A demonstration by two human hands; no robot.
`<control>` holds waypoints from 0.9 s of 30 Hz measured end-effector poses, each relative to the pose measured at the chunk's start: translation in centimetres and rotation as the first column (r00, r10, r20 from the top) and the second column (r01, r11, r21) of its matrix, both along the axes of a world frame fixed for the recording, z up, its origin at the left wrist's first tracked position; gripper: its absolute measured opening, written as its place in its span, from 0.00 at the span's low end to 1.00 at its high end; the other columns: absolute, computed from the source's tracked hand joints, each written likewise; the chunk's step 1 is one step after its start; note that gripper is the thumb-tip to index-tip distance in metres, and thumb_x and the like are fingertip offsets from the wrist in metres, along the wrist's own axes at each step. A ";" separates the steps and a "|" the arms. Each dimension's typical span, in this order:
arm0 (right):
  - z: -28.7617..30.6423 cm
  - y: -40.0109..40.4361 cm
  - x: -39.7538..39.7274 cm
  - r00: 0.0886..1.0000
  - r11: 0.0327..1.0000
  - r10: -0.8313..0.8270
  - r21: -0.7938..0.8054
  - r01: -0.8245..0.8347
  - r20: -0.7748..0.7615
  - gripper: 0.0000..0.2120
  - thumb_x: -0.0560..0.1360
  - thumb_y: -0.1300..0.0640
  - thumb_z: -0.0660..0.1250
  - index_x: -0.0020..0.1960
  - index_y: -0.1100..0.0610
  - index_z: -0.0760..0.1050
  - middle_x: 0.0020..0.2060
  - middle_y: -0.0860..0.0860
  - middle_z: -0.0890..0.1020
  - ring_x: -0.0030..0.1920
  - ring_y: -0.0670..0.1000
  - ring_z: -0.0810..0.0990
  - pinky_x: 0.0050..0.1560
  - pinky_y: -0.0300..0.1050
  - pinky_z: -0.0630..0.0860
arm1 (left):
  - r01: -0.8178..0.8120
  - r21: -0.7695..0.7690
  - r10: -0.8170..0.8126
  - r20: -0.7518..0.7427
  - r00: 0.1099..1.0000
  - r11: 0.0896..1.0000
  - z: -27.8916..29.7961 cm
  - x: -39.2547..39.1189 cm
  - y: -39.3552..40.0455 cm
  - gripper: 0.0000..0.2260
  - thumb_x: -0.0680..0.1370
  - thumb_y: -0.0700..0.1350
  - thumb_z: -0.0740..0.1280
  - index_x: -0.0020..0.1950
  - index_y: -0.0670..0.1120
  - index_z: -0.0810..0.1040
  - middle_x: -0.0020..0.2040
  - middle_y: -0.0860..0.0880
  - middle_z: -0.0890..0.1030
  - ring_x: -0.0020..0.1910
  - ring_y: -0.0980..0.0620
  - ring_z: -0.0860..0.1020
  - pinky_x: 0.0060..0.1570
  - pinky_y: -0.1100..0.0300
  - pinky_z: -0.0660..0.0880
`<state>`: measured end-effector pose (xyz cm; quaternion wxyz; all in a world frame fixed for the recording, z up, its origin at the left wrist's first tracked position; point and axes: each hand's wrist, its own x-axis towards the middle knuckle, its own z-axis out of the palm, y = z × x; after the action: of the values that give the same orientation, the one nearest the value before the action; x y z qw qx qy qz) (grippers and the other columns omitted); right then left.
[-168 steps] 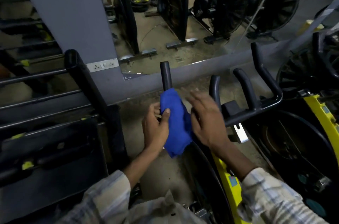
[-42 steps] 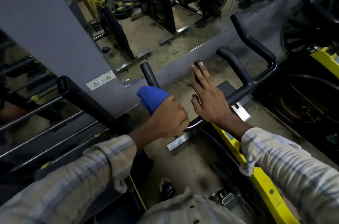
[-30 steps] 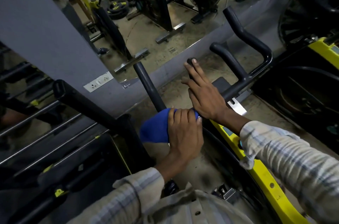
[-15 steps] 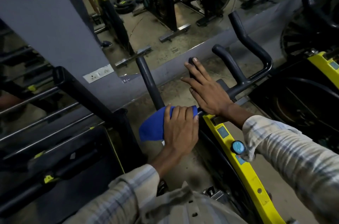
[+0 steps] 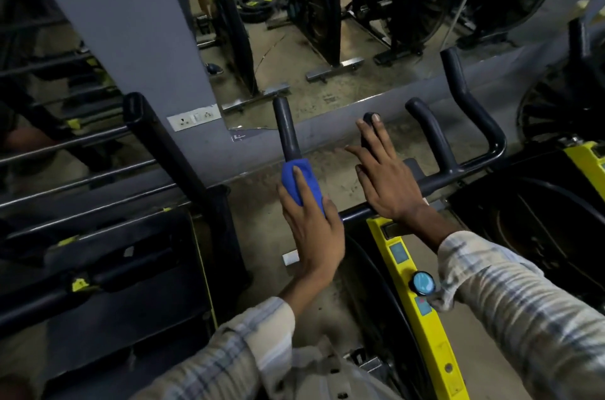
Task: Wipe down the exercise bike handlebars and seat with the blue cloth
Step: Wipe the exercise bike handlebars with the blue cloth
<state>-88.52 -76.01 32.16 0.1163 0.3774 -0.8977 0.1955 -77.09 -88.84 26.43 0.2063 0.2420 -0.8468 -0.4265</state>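
On leftmost grip of handlebars [image 5: 435, 175]: blue cloth [image 5: 299, 182] wrapped round bar, clamped by left hand [image 5: 312, 229], wrist straight, fingers pointing fwd. Right hand [image 5: 384, 177] laid flat and open on inner bar, gripping nothing. Progress judged early: one grip being wiped; remaining bars and seat (not in view) left to do.

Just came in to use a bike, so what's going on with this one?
A person is wiping it down. Their left hand grips a blue cloth wrapped around the leftmost handlebar prong, near its base. Their right hand rests open on the next prong, steadying the bars. The seat isn't in view, so I can't tell whether it's been cleaned.
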 end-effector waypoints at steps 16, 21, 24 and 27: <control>-0.2 -1.2 0.2 0.999 0.998 -0.052 0.032 0.052 -0.005 0.19 0.83 0.63 0.63 0.73 0.58 0.73 0.86 0.55 0.50 0.86 0.58 0.41 0.83 0.51 0.55 | -0.059 -0.110 0.043 -0.139 0.989 0.992 2.4 -6.6 -5.1 0.27 0.86 0.44 0.59 0.85 0.42 0.58 0.84 0.40 0.63 0.83 0.39 0.63 0.81 0.46 0.63; -0.1 -1.0 0.0 0.998 0.999 -0.036 0.014 0.036 0.054 0.22 0.81 0.63 0.61 0.75 0.60 0.70 0.86 0.54 0.49 0.86 0.56 0.40 0.81 0.36 0.46 | 0.350 -0.526 -0.430 -0.033 0.902 0.775 2.2 -2.9 -2.7 0.20 0.84 0.46 0.56 0.71 0.39 0.77 0.68 0.39 0.82 0.71 0.40 0.78 0.82 0.45 0.61; 0.4 -0.4 0.1 0.996 0.999 0.001 -0.034 0.002 0.091 0.24 0.83 0.64 0.61 0.79 0.61 0.67 0.86 0.54 0.51 0.86 0.55 0.43 0.83 0.45 0.51 | 0.407 -0.647 -0.454 0.105 0.885 0.645 2.1 -0.7 -0.4 0.15 0.84 0.50 0.59 0.59 0.42 0.81 0.51 0.43 0.86 0.53 0.44 0.83 0.73 0.48 0.71; 0.8 1.1 0.3 0.997 0.998 0.025 -0.054 -0.021 0.075 0.24 0.84 0.64 0.61 0.79 0.62 0.66 0.85 0.57 0.56 0.86 0.54 0.50 0.85 0.48 0.54 | 0.408 -0.644 -0.413 0.153 0.898 0.648 2.0 -0.1 0.5 0.16 0.85 0.51 0.55 0.57 0.45 0.80 0.48 0.45 0.86 0.51 0.46 0.82 0.72 0.48 0.72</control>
<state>-88.23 -74.87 32.96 0.0900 0.3771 -0.8914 0.2346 -77.17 -88.35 28.45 0.1796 -0.0462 -0.9733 -0.1352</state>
